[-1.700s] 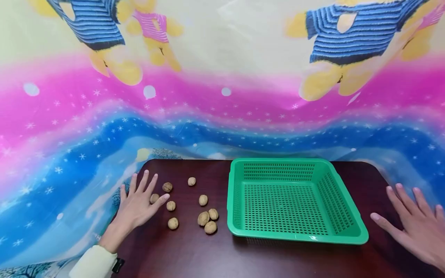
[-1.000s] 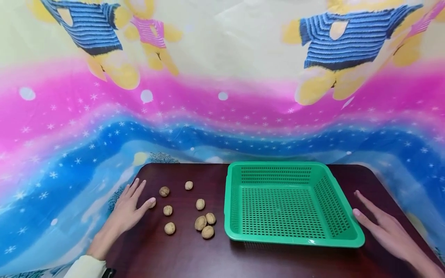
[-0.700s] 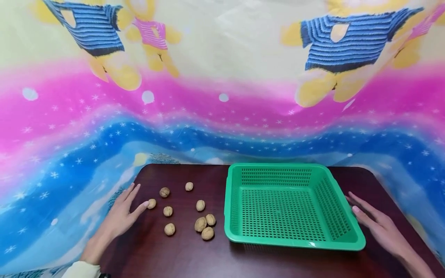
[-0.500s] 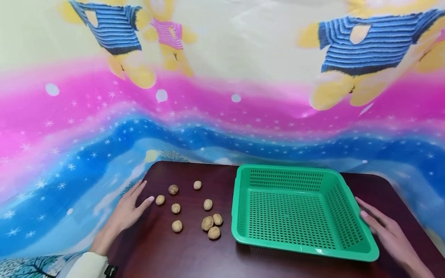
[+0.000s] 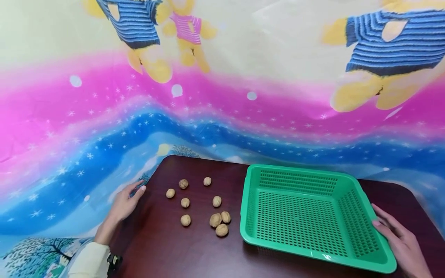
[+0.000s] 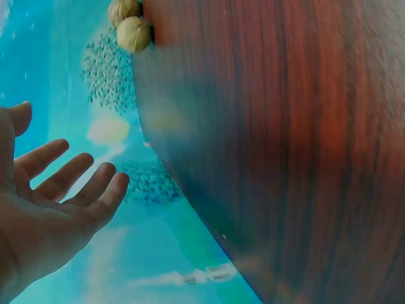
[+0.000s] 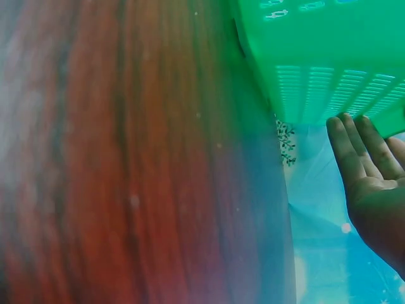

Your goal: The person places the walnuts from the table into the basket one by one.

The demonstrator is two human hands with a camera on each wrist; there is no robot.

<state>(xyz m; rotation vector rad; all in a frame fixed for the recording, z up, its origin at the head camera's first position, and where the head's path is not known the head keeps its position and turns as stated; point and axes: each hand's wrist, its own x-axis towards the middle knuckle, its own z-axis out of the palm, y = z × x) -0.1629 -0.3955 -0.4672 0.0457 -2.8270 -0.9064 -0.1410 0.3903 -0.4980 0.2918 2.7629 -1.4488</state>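
Several walnuts [image 5: 215,220] lie loose on the left part of the dark wooden table [image 5: 180,255]; three of them touch in a cluster. To their right stands a green plastic basket [image 5: 302,216] with slotted walls and nothing in it. My right hand [image 5: 399,241] holds the basket's right side, thumb at the rim. In the right wrist view, its fingertips [image 7: 345,120] meet the outside of the wall. My left hand [image 5: 125,204] hovers by the table's left edge, apart from the walnuts, palm and loosely bent fingers showing in the left wrist view.
A printed cloth [image 5: 222,116] with bears and snowflakes hangs behind and beside the table. The table's rounded back-left corner [image 5: 170,158] lies beyond the walnuts. A dark wristband [image 5: 114,262] shows at the left sleeve.
My right hand has come in from the right to the basket's side. My left hand has drawn back leftward from the walnuts. The head view has swung left and tilted slightly.
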